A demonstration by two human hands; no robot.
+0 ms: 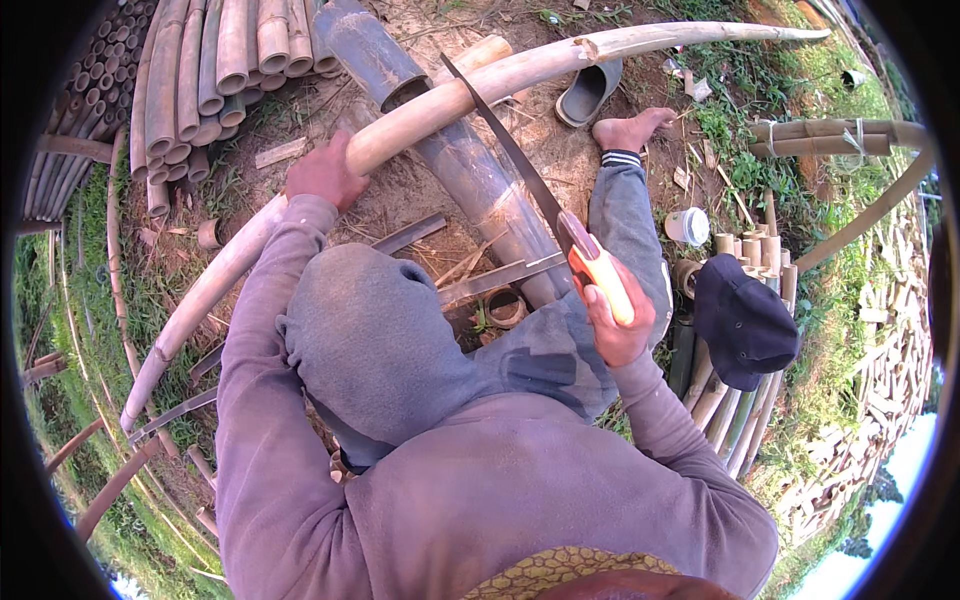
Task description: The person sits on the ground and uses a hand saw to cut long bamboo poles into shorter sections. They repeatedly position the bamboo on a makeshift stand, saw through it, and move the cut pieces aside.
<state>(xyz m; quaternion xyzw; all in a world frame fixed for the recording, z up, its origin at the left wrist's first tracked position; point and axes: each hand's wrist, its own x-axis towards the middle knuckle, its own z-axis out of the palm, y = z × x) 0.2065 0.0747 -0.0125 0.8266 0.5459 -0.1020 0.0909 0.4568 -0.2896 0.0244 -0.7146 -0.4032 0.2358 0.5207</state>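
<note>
A long, curved, pale bamboo pole (410,122) runs from the lower left to the upper right. My left hand (328,176) is wrapped round it left of the middle. In my right hand (618,320) is a handsaw (603,278) with an orange and cream handle and a dark blade. The blade slants up and left, its tip end crossing over the pole; whether the teeth touch it I cannot tell. Under the pole lies a thick, dark bamboo trunk (490,205), crossing it at an angle. My left knee is bent up, and my right leg stretches forward with a bare foot (635,133).
Stacked bamboo poles (225,55) fill the upper left. A grey clog (590,92) lies beyond the trunk. At right are a white cup (687,226) and a dark cap (745,320) on cut bamboo lengths (738,420). A flat bamboo strip (500,280) rests across the trunk.
</note>
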